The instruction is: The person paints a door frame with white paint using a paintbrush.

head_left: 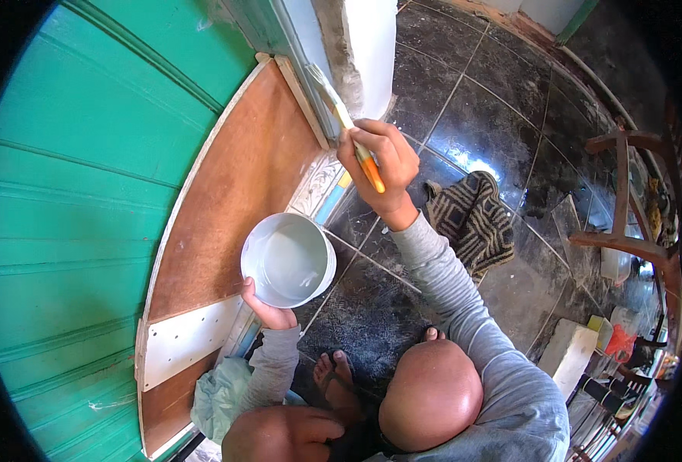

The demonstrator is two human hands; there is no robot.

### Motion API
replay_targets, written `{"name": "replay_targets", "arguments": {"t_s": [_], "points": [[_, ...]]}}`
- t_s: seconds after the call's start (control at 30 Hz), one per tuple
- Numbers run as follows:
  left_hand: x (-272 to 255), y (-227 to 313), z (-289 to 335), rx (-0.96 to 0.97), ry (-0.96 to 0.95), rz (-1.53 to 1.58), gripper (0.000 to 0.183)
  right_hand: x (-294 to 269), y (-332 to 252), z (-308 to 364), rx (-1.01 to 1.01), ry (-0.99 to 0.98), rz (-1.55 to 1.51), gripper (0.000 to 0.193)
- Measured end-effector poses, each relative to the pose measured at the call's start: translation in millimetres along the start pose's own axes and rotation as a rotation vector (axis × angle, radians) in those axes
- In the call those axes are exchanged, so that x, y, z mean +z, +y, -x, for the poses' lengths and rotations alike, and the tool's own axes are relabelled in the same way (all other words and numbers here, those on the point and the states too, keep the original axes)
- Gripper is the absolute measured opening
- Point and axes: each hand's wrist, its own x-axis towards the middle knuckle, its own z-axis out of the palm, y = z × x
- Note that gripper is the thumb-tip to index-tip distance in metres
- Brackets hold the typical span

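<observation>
My right hand [383, 165] is closed round a paintbrush [343, 115] with a white and orange handle. Its pale bristles touch or nearly touch the grey upright frame [304, 50] beside the white wall end; I cannot tell which. In my left hand [270, 309] is a round white tub [288, 259], gripped by its lower side. A thin whitish liquid covers the tub's bottom. Just left of the tub stands a brown wooden panel [225, 185] with a pale edge, set against green boards [71, 208].
A patterned dark cloth [473, 218] lies on the black tiled floor [503, 131] to the right. Wooden chair parts [622, 196] stand at the far right, with a white block [570, 356] below. A pale plastic bag [218, 396] sits by my left forearm.
</observation>
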Motion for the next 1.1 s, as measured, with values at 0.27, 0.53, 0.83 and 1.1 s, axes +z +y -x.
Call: {"name": "replay_targets", "arguments": {"t_s": [0.27,0.53,0.83,1.1], "points": [[3,-3,2,-0.011,-0.033,0.026,0.063,-15,40,101,0.167,-0.325,0.100,0.021],[5,4,3,-0.013,-0.005,0.028,0.062,10,16,30,-0.016,-0.185,0.046,0.022],[-2,5,3,-0.006,-0.032,0.031,0.062,3,6,47,0.025,-0.121,0.044,0.021],[1,7,5,-0.010,-0.031,0.050,0.060,-3,30,102,0.108,-0.300,0.115,0.019]]}}
